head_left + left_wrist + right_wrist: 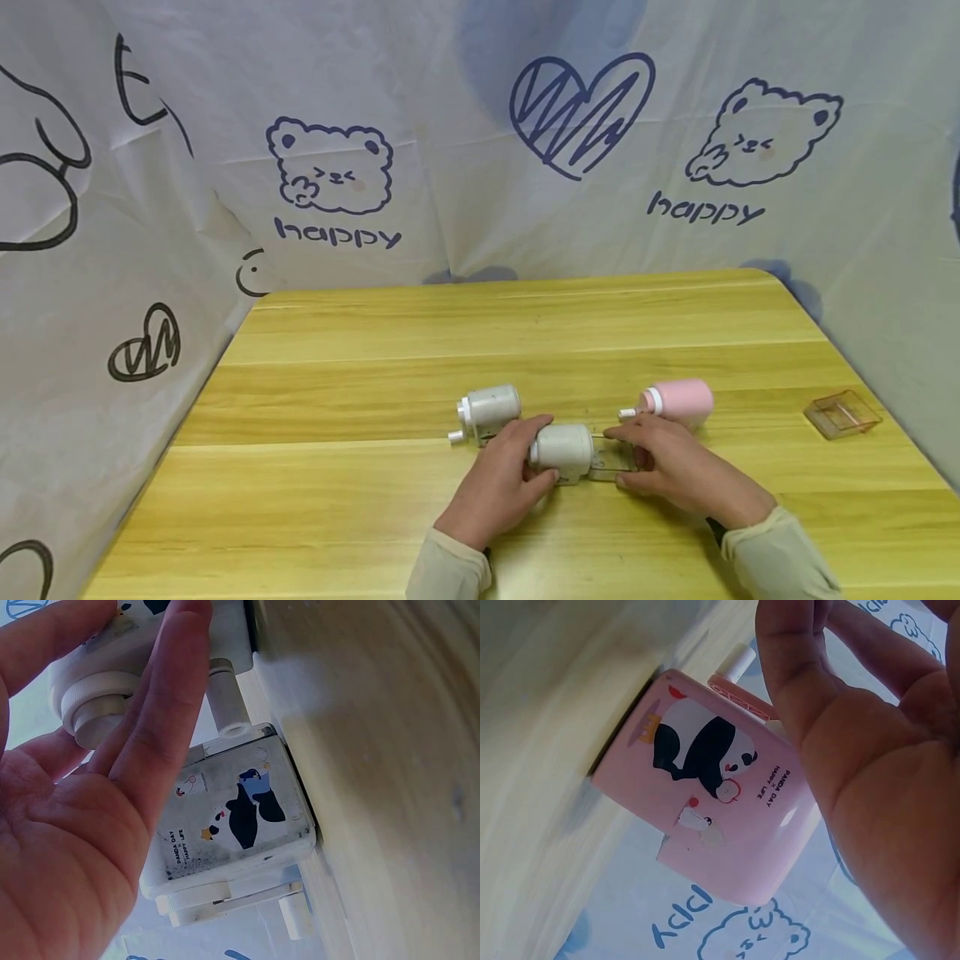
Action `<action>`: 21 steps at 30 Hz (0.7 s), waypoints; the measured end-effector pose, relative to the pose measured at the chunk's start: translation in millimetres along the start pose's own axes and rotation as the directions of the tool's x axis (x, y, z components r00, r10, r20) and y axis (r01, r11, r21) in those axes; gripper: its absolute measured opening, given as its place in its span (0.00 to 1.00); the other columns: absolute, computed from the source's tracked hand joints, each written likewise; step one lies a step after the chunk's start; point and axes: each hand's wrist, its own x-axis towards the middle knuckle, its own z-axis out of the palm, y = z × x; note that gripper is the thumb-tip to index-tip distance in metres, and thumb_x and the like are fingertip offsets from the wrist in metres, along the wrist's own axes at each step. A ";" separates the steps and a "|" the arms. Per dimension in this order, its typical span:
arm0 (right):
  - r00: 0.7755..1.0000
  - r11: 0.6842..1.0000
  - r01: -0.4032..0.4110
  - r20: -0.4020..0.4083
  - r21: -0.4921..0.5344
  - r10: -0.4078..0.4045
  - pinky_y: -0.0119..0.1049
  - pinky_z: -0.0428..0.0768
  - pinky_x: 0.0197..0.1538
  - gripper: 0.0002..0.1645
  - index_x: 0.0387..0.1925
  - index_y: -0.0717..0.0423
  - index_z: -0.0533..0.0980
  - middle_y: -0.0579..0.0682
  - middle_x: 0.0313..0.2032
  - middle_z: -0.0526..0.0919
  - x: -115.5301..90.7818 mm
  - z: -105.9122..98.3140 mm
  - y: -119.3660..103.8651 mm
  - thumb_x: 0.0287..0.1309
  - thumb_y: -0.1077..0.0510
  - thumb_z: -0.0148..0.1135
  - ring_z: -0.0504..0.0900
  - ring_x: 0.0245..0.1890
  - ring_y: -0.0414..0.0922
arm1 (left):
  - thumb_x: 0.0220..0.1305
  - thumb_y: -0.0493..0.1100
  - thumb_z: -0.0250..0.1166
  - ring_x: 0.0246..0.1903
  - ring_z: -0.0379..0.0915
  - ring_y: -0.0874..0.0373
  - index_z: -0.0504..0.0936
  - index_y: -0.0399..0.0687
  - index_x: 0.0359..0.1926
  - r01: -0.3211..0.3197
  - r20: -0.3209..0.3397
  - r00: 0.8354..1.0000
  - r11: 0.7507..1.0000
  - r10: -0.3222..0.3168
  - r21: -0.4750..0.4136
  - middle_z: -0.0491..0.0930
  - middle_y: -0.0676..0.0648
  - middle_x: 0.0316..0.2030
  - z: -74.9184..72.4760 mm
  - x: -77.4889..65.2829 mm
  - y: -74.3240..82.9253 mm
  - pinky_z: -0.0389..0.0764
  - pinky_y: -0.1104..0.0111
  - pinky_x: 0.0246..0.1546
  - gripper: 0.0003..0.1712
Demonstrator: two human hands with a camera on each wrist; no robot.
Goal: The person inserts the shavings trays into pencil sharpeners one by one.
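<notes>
White, rounded plastic crank sharpener [564,448], likely light and stiff, suits side holding: the left hand [501,472] grips it, while the right hand's [669,460] fingers pinch its clear plastic drawer [609,462].

The left wrist view's top edge crops the upper white sharpener [229,636].

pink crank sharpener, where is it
In the head view, the pink crank sharpener is right of centre on the yellow wooden table, just beyond the right hand.
</notes>
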 end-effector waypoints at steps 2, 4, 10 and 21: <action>1.000 1.000 -0.002 -0.003 -0.001 0.002 0.35 0.69 0.34 0.32 0.57 0.58 0.74 0.42 0.33 0.70 0.0 0.2 0.1 0.53 0.46 0.69 0.66 0.29 0.34 | 0.59 0.45 0.67 0.36 0.69 0.65 0.68 0.49 0.66 -0.007 -0.002 1.000 1.000 0.007 0.001 0.74 0.49 0.52 0.1 0.2 -0.6 0.73 0.74 0.37 0.34; 1.000 1.000 -0.001 -0.005 0.001 0.001 0.35 0.69 0.34 0.32 0.57 0.57 0.74 0.41 0.32 0.70 0.0 0.5 0.1 0.53 0.46 0.68 0.66 0.29 0.34 | 0.59 0.45 0.67 0.36 0.69 0.65 0.68 0.49 0.65 -0.009 -0.003 1.000 1.000 0.009 0.002 0.74 0.49 0.52 0.3 0.1 -1.1 0.73 0.74 0.37 0.34; 1.000 1.000 -0.004 0.000 0.016 0.004 0.35 0.69 0.34 0.33 0.57 0.57 0.74 0.43 0.35 0.72 0.9 1.2 -0.7 0.53 0.46 0.68 0.66 0.29 0.35 | 0.59 0.45 0.67 0.37 0.69 0.65 0.68 0.49 0.66 -0.003 0.000 1.000 1.000 0.003 0.005 0.74 0.49 0.53 0.8 0.6 -1.4 0.73 0.74 0.37 0.34; 1.000 0.998 -0.022 0.024 0.060 0.021 0.33 0.70 0.32 0.32 0.57 0.59 0.74 0.43 0.34 0.70 1.7 5.0 -2.1 0.53 0.49 0.69 0.67 0.29 0.35 | 0.59 0.45 0.67 0.38 0.69 0.64 0.68 0.48 0.66 0.001 0.004 1.000 1.000 -0.001 0.005 0.74 0.48 0.53 0.4 0.8 -1.2 0.73 0.74 0.38 0.34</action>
